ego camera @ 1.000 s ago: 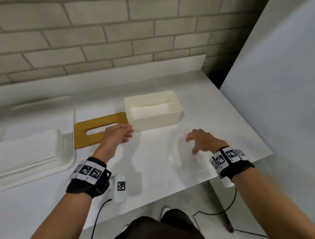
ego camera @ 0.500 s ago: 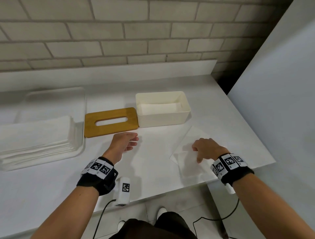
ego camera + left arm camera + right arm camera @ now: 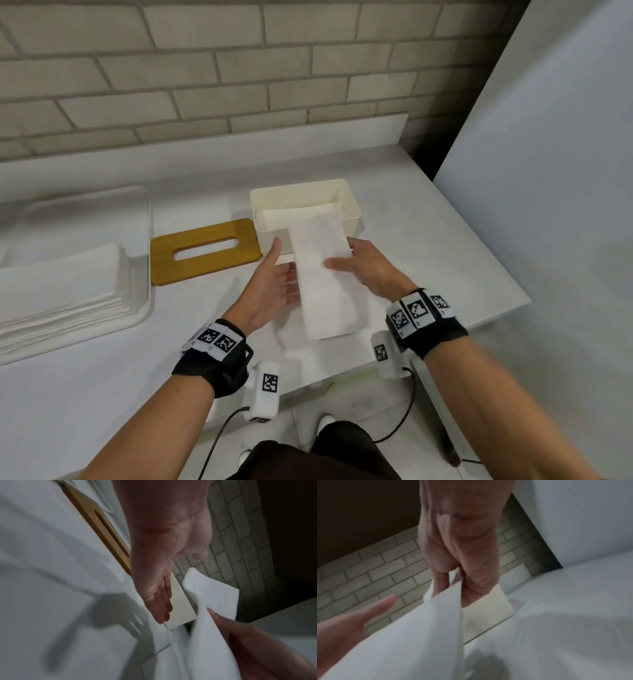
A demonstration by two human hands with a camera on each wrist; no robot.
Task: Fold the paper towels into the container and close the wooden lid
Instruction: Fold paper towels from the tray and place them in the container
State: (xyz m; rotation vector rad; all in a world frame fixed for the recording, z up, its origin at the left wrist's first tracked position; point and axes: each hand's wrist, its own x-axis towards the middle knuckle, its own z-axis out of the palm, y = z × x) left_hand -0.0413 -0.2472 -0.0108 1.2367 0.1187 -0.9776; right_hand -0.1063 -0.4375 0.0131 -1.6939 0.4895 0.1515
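Note:
A folded white paper towel [image 3: 322, 284] hangs as a long strip just above the counter, in front of the cream container [image 3: 352, 205]. My right hand [image 3: 346, 255] pinches its right edge, thumb on top; the right wrist view shows the fingers [image 3: 471, 585] closed on the towel [image 3: 419, 628]. Beside the strip's left edge, my left hand [image 3: 286, 265] stays open, fingers straight [image 3: 161, 601]. Folded towels lie inside the container. The wooden lid [image 3: 205, 260], with a slot, lies flat left of the container.
A thick stack of paper towels [image 3: 61, 291] sits on a white tray [image 3: 145, 308] at the left. Another sheet [image 3: 308, 356] lies on the counter under the held strip. The counter's front edge is close, and a grey panel [image 3: 548, 171] stands at the right.
My right hand has lifted the towel from the counter as a folded strip and brought it toward the container. The left hand has moved right, next to the strip.

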